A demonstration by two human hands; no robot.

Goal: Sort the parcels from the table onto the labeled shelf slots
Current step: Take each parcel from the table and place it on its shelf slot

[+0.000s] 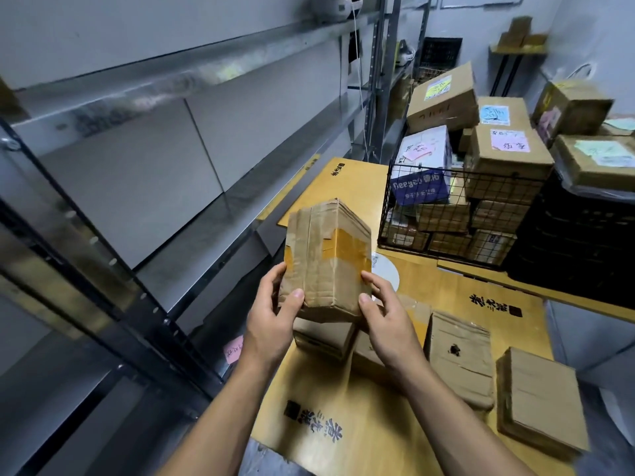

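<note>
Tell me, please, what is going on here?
A person holds a taped cardboard parcel with the left hand and right hand, lifted above the table. Several more parcels lie on the table below and to the right. The metal shelf stands to the left; a wire basket behind holds labeled boxes.

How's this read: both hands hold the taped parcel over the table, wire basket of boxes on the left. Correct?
No. The head view shows the wire basket of boxes on the right, not the left. Otherwise correct: left hand and right hand both hold the taped parcel over the table.
</note>
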